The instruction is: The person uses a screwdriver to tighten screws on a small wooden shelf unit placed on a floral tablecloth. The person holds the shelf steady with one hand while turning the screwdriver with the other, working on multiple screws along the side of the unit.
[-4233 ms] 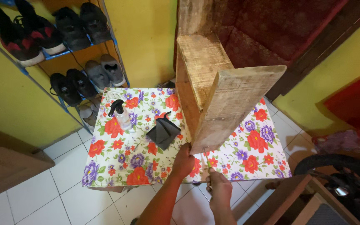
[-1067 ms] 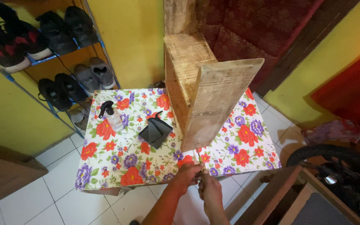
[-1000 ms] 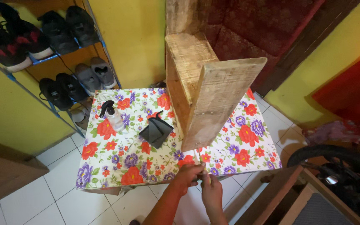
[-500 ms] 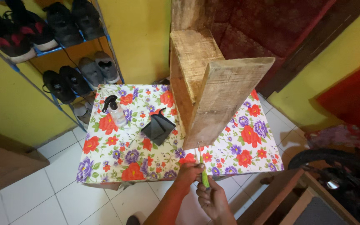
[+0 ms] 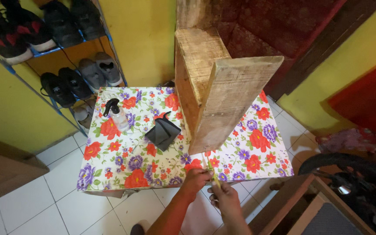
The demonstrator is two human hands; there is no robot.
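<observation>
Two rough wooden planks (image 5: 223, 100), joined at an angle, stand upright on a table with a floral cloth (image 5: 109, 161). Just below the nearer plank, at the table's front edge, my left hand (image 5: 195, 178) and my right hand (image 5: 225, 196) are close together. Both pinch a thin yellow-green stick (image 5: 213, 175), which points up toward the plank's lower end. What kind of tool the stick is cannot be made out.
A clear spray bottle with a black trigger (image 5: 117, 114) and a folded black cloth (image 5: 163, 132) lie on the table's left half. A shoe rack (image 5: 66, 65) stands at the left, dark red upholstery (image 5: 283, 26) behind, and a wooden frame (image 5: 292, 204) and a black curved object (image 5: 349, 167) at the lower right.
My hands, apart at the table's edge at first, have come together. The yellow-green stick has appeared between them and is now held up toward the plank.
</observation>
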